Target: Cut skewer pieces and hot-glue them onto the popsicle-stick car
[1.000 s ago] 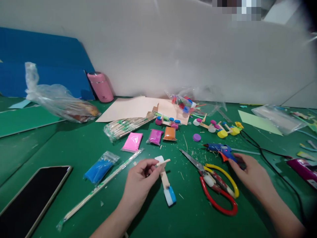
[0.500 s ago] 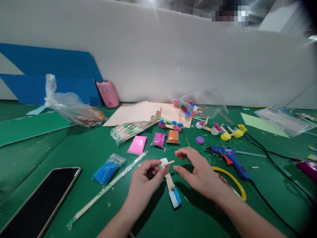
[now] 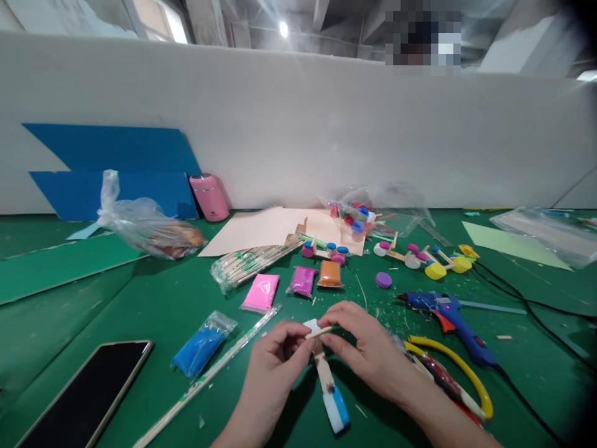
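Observation:
A half-built toy car [image 3: 324,374] of flat wooden craft stick stands between my hands. It has blue and white bottle caps [image 3: 336,410] at its near end and a white cap [image 3: 311,325] at its far end. My left hand [image 3: 282,367] pinches the left end of its short raised crosspiece [image 3: 321,332]. At the right end of that crosspiece, my right hand [image 3: 357,339] closes thumb and fingertips on it. The fingers partly hide the joint beneath. To the right of my hands lies a blue hot glue gun [image 3: 450,317] with its red light on.
Yellow-handled pliers [image 3: 478,379] lie beside my right forearm. Packets of blue clay [image 3: 200,348] and pink clay [image 3: 261,292], wrapped sticks [image 3: 254,264], a phone [image 3: 88,398] and finished toy cars [image 3: 324,250] surround the work. A pink flask [image 3: 209,198] stands by the white partition.
My right hand has moved left from a gap beside the toy car, and its fingertips have closed on the crosspiece. My left hand keeps its pinch. The camera view has tilted up.

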Available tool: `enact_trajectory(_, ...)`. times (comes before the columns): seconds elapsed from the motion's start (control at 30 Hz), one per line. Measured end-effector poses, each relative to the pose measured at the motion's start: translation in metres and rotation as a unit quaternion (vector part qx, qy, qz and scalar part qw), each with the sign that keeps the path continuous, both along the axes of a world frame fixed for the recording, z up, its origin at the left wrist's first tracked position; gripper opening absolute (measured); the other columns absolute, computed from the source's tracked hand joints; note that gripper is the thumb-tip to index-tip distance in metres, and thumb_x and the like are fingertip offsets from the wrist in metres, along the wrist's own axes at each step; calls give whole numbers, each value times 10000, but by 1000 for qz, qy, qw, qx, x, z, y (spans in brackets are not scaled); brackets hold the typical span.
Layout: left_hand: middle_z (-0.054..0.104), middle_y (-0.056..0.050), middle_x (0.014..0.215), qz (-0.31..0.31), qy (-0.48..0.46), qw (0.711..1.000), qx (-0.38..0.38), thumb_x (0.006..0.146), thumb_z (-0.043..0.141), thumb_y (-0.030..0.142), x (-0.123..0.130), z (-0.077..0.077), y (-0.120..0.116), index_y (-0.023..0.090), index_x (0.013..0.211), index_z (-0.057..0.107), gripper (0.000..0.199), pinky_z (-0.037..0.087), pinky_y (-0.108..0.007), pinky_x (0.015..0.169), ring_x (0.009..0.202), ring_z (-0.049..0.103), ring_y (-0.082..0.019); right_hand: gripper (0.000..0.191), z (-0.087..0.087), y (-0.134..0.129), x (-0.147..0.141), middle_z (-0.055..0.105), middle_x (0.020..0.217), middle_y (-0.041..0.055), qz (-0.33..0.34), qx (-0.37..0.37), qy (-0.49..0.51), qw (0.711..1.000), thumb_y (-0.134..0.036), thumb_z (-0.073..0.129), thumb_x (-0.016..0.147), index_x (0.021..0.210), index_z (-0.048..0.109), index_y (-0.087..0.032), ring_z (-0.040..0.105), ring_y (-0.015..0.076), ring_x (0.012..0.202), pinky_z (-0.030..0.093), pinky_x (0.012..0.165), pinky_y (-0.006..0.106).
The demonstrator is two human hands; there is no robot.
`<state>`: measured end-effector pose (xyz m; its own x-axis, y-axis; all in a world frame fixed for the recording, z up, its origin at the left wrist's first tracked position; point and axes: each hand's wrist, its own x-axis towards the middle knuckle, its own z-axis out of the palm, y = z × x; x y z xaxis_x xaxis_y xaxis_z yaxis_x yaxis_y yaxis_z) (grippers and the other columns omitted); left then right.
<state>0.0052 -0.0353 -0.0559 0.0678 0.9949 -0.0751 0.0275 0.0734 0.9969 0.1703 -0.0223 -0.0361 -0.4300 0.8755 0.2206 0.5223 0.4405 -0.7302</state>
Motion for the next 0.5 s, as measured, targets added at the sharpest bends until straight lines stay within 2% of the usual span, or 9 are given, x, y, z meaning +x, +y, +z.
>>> enact_trajectory(0.27,566,0,646,2,-19,1000,2,688,608,238,-1,2,-3,155,690,602,83,423,-242,591,603,532,-137,108,0,2,-4,570,884,23,11,5,4,1000,-202,464,852,874,570,-203,501,160,852,390,741,293)
enact_trajectory(0.5,521,6,648,11,1,1000,27,674,619,245,-2,-1,0,158,653,588,95,407,-236,569,597,509,-130,95,0,2,-4,561,874,14,13,4,2,1000,-195,466,851,847,561,-200,500,152,846,389,737,281)
